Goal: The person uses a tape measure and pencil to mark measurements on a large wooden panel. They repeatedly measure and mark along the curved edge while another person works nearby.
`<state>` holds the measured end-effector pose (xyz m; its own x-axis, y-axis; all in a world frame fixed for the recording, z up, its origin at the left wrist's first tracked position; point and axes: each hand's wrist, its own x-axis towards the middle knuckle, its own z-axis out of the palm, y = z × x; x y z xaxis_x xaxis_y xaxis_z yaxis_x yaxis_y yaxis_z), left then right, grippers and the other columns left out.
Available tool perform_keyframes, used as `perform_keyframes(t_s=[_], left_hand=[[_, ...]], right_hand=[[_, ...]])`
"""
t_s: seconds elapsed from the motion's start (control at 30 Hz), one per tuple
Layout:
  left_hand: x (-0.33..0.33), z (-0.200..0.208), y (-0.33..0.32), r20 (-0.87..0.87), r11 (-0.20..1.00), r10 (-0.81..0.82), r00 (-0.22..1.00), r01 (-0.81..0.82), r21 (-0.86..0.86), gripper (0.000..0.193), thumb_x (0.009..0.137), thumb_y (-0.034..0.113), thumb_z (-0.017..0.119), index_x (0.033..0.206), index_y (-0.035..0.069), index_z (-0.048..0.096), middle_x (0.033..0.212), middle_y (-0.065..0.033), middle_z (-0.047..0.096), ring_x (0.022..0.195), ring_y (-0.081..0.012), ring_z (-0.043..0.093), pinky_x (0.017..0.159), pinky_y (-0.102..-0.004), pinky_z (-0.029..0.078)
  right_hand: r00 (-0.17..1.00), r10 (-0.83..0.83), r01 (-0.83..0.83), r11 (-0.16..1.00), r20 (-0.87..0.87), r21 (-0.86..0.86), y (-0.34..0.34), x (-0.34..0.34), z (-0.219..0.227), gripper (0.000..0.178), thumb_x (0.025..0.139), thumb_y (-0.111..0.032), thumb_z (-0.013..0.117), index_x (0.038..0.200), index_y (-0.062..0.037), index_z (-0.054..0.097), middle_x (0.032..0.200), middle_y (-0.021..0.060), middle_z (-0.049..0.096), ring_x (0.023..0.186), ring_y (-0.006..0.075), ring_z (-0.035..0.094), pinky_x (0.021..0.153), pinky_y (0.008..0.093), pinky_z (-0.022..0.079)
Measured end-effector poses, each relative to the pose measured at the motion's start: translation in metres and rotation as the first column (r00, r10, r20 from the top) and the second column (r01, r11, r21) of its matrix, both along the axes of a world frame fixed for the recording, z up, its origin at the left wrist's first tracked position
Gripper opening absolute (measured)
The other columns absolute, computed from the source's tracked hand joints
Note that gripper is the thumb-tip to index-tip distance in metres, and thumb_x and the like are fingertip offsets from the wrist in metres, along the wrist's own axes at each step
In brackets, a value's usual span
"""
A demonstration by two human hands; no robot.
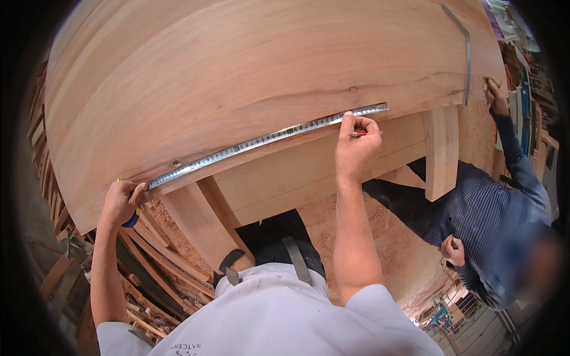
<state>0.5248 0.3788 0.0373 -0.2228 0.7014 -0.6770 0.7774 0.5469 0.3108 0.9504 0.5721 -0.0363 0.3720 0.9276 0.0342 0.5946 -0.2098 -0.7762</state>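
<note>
A steel tape measure [255,142] is drawn out along the near edge of a large wooden tabletop [249,65]. Its yellow and dark blue case is mostly hidden under my left hand [120,203], which is closed around it at the left end of the edge. Farther right, my right hand [358,151] is closed on a short red pencil [357,134]. The fingertips of that hand touch the blade a little short of its free end, which lies on the wood.
Wooden legs [442,154] and an apron board [320,172] stand below the tabletop. A metal square [467,65] lies at its far right. On the right a co-worker in a striped top [487,207] has one hand near the corner. Curved wood strips [160,261] are stacked at lower left.
</note>
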Motion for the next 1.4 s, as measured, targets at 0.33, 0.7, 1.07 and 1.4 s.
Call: perform_keyframes(t_s=[0.33,0.7,1.07,1.4], left_hand=[[0.0001,-0.0008,0.0007,0.049,0.997,0.079,0.996,-0.078,-0.020,0.041,0.100,0.023,0.062,0.072,-0.007,0.067,0.054,-0.0144,0.059,0.047,-0.0212,0.057,0.050,-0.0342,0.046],[-0.0006,0.0010,0.0046,0.072,0.997,0.075,0.995,-0.073,-0.034,0.042,0.100,0.021,0.062,0.068,-0.007,0.062,0.052,-0.0117,0.055,0.046,-0.0182,0.054,0.049,-0.0337,0.045],[-0.0009,0.0005,0.0043,0.081,0.994,0.104,0.991,-0.100,-0.046,0.043,0.100,0.020,0.063,0.068,-0.007,0.062,0.052,-0.0111,0.056,0.047,-0.0159,0.055,0.049,-0.0323,0.046],[0.0032,0.0039,0.0077,0.082,0.996,0.077,0.994,-0.074,-0.043,0.042,0.100,0.020,0.062,0.068,-0.007,0.063,0.053,-0.0105,0.056,0.047,-0.0173,0.053,0.050,-0.0331,0.046]], right_hand=[[0.992,-0.004,0.007,1.000,-0.127,0.023,-0.0014,-0.0020,-0.0023,0.026,0.092,-0.019,0.075,0.082,0.0008,0.062,0.063,0.0009,0.058,0.056,0.0087,0.052,0.052,0.0266,0.044],[0.994,0.021,-0.017,0.999,-0.104,0.036,-0.0010,-0.0003,-0.0045,0.029,0.091,-0.021,0.076,0.082,0.0012,0.061,0.062,0.0005,0.056,0.056,0.0095,0.050,0.052,0.0276,0.043],[0.989,0.011,-0.008,1.000,-0.147,0.023,-0.0014,-0.0022,-0.0017,0.029,0.092,-0.021,0.076,0.082,0.0015,0.061,0.063,-0.0001,0.056,0.057,0.0081,0.049,0.052,0.0266,0.042],[0.990,-0.014,0.016,1.000,-0.143,0.009,-0.0020,0.0006,0.0000,0.030,0.091,-0.023,0.078,0.081,0.0015,0.062,0.063,0.0007,0.057,0.057,0.0094,0.050,0.054,0.0275,0.044]])
